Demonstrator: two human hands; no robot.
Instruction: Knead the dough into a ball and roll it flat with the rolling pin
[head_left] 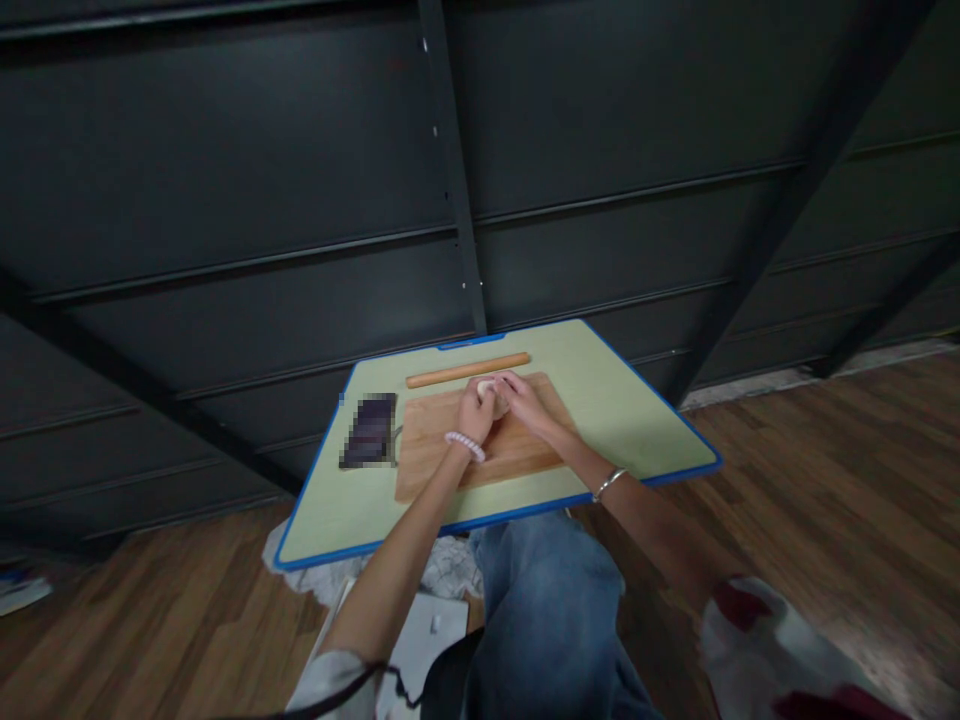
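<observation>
My left hand [475,412] and my right hand [519,397] meet above a wooden board [431,450]. Between them is a small pale lump that looks like dough [486,385], and the fingers of both hands are closed around it. Part of the lump is hidden by my fingers. Behind the board, towards the far edge of the table, lies a wooden rolling pin [466,370]. A beaded band circles my left wrist, and a metal bangle my right.
The small table has a pale green top [637,430] with a raised blue edge. A dark, pixelated flat object [369,430] lies left of the board. A dark panelled wall [337,290] rises behind the table. My knees, in jeans [547,600], are below its near edge.
</observation>
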